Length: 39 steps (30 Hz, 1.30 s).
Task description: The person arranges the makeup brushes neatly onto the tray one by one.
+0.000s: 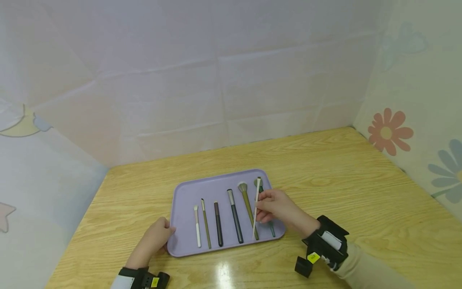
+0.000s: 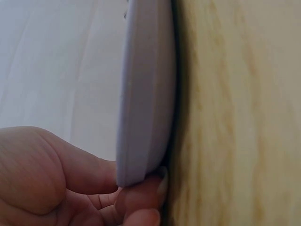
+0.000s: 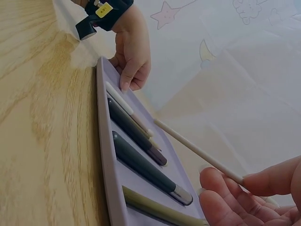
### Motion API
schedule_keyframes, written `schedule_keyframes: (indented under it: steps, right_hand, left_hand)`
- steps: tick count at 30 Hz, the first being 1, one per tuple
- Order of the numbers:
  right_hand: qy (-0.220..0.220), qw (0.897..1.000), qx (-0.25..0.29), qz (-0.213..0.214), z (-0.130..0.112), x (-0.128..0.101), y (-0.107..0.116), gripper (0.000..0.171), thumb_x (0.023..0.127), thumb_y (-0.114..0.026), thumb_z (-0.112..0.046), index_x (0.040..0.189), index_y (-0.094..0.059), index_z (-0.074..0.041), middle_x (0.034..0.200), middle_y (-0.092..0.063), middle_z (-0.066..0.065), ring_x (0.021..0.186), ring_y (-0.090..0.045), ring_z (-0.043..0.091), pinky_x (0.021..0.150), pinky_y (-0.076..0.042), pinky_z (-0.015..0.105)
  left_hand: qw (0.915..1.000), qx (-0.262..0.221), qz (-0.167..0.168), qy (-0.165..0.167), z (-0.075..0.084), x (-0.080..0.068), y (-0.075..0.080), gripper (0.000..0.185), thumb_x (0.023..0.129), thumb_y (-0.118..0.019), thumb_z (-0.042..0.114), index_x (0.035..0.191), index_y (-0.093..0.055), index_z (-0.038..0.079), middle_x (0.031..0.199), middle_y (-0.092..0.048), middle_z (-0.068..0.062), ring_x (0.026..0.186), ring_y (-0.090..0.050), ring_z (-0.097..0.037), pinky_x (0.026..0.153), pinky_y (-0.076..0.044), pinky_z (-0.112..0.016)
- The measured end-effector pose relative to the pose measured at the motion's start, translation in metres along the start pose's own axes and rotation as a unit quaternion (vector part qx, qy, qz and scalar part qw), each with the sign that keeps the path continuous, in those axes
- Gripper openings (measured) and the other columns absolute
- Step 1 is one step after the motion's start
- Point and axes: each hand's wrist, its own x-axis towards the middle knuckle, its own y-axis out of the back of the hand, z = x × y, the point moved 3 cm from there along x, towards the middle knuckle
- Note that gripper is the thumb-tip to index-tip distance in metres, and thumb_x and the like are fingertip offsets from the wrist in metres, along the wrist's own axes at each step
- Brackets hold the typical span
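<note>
My left hand (image 1: 155, 237) pinches the left edge of a lilac tray (image 1: 213, 188), thumb on top and fingers curled under the rim, as the left wrist view shows. Between the thumb and fingers of my right hand (image 1: 279, 205) is a slim white makeup brush (image 3: 197, 149), its dark tip up, held over the tray's right side. A green brush (image 1: 271, 229) lies behind that hand, partly hidden. Just left of it rests an olive brush with a fluffy head (image 1: 247, 200). Farther left lie a large black brush (image 1: 235, 216) and a dark brown-black one (image 1: 218, 224).
A thin olive brush (image 1: 206, 224) and a short white brush (image 1: 197, 226) lie at the tray's left. The tray is on a wooden table (image 1: 325, 168). Behind it stands a pale sheet-covered wall (image 1: 180, 88); a wall with printed flowers (image 1: 390, 131) borders the right.
</note>
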Motion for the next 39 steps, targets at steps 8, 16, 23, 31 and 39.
schedule_keyframes:
  steps: [8,16,23,31,39]
  right_hand:
    - [-0.006,1.0,0.001,0.007,-0.001,0.004,-0.009,0.025,0.093,-0.056,-0.001,0.11,-0.05,0.016,0.075,-0.067,0.007,0.061,-0.065,0.013,0.055,-0.054,0.025]
    - [0.001,1.0,0.012,0.001,-0.002,0.005,-0.015,0.02,0.093,-0.056,0.0,0.107,-0.05,0.013,0.074,-0.068,0.009,0.061,-0.066,0.013,0.055,-0.053,0.025]
    - [0.012,1.0,0.014,0.001,-0.004,0.008,-0.023,0.014,0.092,-0.056,0.002,0.102,-0.051,0.011,0.073,-0.068,0.01,0.06,-0.066,0.012,0.054,-0.054,0.025]
    - [0.013,1.0,0.01,0.003,-0.007,0.009,-0.027,0.017,0.093,-0.055,0.002,0.104,-0.052,0.014,0.075,-0.069,0.013,0.059,-0.065,0.011,0.054,-0.053,0.024]
    - [0.012,1.0,0.013,0.0,-0.007,0.011,-0.029,0.016,0.093,-0.056,0.003,0.103,-0.052,0.014,0.074,-0.068,0.012,0.058,-0.065,0.011,0.054,-0.053,0.024]
  left_hand:
    - [1.0,-0.003,0.0,-0.002,0.001,0.0,0.0,0.014,0.096,-0.051,0.007,0.091,-0.049,-0.006,0.073,-0.053,-0.013,0.058,-0.054,-0.021,0.051,-0.047,-0.03]
    - [1.0,-0.004,0.003,-0.007,0.002,0.0,-0.001,0.014,0.096,-0.051,0.006,0.09,-0.048,-0.006,0.072,-0.052,-0.013,0.057,-0.054,-0.021,0.05,-0.048,-0.03]
    - [1.0,-0.004,0.003,-0.007,0.0,0.0,-0.001,0.014,0.096,-0.051,0.006,0.092,-0.049,-0.007,0.073,-0.053,-0.013,0.057,-0.054,-0.021,0.05,-0.048,-0.03]
    - [1.0,-0.003,0.0,-0.001,-0.001,0.002,-0.001,0.014,0.096,-0.051,0.007,0.091,-0.049,-0.006,0.072,-0.053,-0.013,0.057,-0.055,-0.021,0.05,-0.049,-0.03]
    - [1.0,-0.003,-0.001,-0.006,-0.003,0.003,-0.002,0.014,0.096,-0.051,0.007,0.091,-0.049,-0.006,0.072,-0.052,-0.013,0.056,-0.054,-0.021,0.049,-0.048,-0.03]
